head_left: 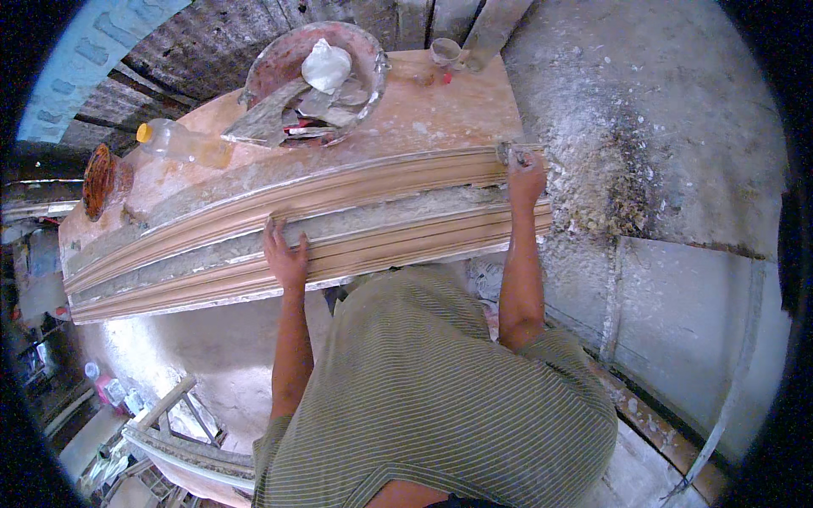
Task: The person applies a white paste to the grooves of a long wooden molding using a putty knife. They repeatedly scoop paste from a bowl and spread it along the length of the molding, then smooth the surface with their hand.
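**Scraping at the mould's end**

On the bench, a long ribbed mould (305, 224) lies crusted with grey plaster. Left hand (285, 256) presses flat on it, fingers spread. Right hand (526, 179) grips a small metal scraper (515, 151) at the far end. Seemingly cleaning; next calls for steady strokes along the grooves.

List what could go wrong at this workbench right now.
1. The right hand holds a small metal tool at the end of the long tan moulded strip; a slip might gouge it.
2. The left hand presses flat mid-strip; uneven pressure may shift it.
3. The clear plastic bottle with yellow cap lying near the bench edge could roll off.
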Tool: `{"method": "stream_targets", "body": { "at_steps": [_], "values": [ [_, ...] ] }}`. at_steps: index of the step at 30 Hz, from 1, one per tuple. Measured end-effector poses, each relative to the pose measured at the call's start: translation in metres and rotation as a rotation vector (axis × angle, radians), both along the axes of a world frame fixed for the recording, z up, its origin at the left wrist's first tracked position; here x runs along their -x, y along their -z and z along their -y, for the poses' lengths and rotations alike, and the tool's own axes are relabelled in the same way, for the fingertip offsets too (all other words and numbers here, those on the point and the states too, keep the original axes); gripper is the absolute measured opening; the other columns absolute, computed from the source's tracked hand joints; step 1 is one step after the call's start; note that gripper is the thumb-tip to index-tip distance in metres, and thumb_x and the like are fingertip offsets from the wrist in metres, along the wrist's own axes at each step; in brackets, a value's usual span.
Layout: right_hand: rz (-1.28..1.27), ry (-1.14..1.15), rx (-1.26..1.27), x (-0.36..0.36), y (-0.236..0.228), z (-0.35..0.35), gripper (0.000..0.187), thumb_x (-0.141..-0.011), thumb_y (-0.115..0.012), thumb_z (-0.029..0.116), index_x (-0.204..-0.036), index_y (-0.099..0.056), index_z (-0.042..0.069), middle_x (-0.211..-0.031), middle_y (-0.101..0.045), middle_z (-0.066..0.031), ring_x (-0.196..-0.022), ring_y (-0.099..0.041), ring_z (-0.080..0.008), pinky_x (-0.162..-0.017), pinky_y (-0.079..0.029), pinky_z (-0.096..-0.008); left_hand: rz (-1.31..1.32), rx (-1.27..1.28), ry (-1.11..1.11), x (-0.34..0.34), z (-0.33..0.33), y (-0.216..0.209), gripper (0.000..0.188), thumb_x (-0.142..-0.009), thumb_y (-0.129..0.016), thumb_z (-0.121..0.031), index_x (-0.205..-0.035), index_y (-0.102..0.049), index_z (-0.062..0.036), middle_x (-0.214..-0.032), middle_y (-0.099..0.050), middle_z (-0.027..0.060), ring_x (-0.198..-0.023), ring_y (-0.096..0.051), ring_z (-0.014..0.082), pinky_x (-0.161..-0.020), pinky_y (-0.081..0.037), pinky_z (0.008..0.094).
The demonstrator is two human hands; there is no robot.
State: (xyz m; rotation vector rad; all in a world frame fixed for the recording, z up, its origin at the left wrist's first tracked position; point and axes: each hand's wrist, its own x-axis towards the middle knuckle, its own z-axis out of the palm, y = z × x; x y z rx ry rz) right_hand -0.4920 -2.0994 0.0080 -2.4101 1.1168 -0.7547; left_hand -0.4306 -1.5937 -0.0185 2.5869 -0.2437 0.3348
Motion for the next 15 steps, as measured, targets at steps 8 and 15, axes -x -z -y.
{"method": "stream_targets", "body": {
  "at_steps": [8, 15],
  "values": [
    [0.031, 0.044, -0.035, -0.001, 0.017, 0.033, 0.043, -0.075, -0.079, 0.037, -0.095, -0.067, 0.000, -0.087, -0.068, -0.0188, -0.082, -0.065, -0.0350, -0.075, -0.051, -0.0446, -0.003, -0.015, 0.003, -0.001, 0.002, 0.001, 0.053, -0.080, -0.071, -0.025, -0.127, -0.053, -0.0114, -0.142, -0.044, 0.0168, -0.132, -0.041, 0.0371, -0.107, -0.034, 0.0493],
    [0.050, 0.062, 0.018, 0.001, 0.009, 0.008, 0.034, -0.076, -0.078, 0.029, -0.093, -0.067, 0.001, -0.086, -0.068, -0.0183, -0.081, -0.066, -0.0364, -0.075, -0.052, -0.0443, 0.011, -0.049, -0.003, 0.005, -0.002, 0.003, 0.054, -0.079, -0.071, -0.025, -0.128, -0.053, -0.0117, -0.141, -0.044, 0.0169, -0.131, -0.041, 0.0385, -0.106, -0.035, 0.0500]
  ]
}}
